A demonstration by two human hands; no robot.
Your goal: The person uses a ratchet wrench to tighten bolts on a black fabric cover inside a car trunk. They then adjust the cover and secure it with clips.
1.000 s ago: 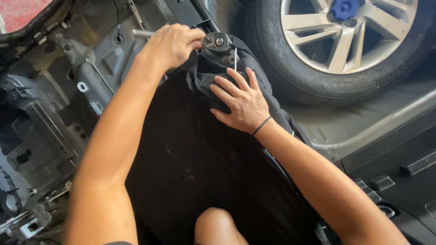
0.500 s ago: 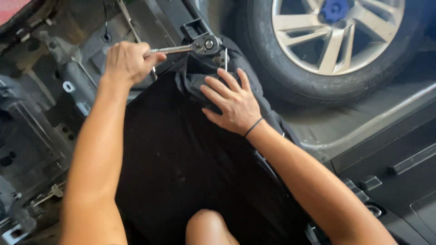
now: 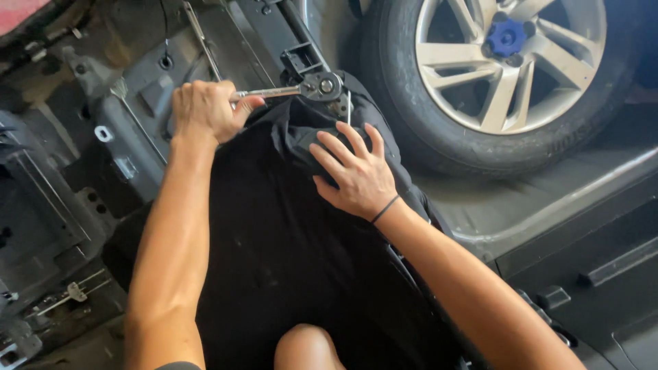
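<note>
Bare metal car floor [image 3: 137, 137], dark grey, with brackets and holes; a black cloth [image 3: 274, 247] is spread down its middle. A spare wheel [image 3: 507, 75] lies at upper right, its tyre just beside the cloth's top end; a grey ledge [image 3: 521, 205] runs below it. Left hand [image 3: 204, 109] closed around the handle of a ratchet [image 3: 295, 89], whose head sits at the cloth's top edge. Right hand [image 3: 356, 175] flat, fingers spread wide, pressing the cloth just below the ratchet head. Open floor lies to the left.
</note>
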